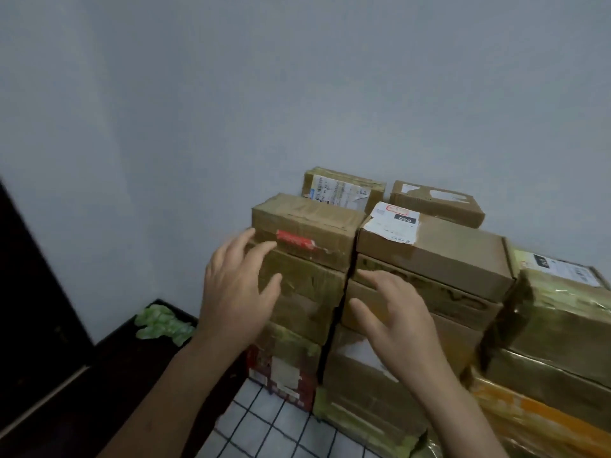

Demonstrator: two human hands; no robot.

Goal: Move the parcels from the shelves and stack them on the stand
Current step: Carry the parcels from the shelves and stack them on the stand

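1. Both hands are held out with fingers spread, and nothing is gripped. The left hand (238, 292) is seen at the front of the left pile (310, 292). The right hand (393, 319) is seen at the front of the right pile (446, 302). The picture is blurred, so it cannot be told if the boxes are touched.
2. The parcels (562, 325) are piled high on a white squared top (264, 421), likely the stand, against the wall (297, 94). No shelves are seen.
3. The left pile could be tipped if it is pushed too hard. Its top box with red tape (307, 219) looks a little out of line.
4. The box with the white label (446, 252) could be knocked back into the small boxes (344, 190) behind it.
5. Only a thin gap is left between the piles, so one bumped pile could hit the other.
6. The crumpled lower boxes may be squashed by more weight.
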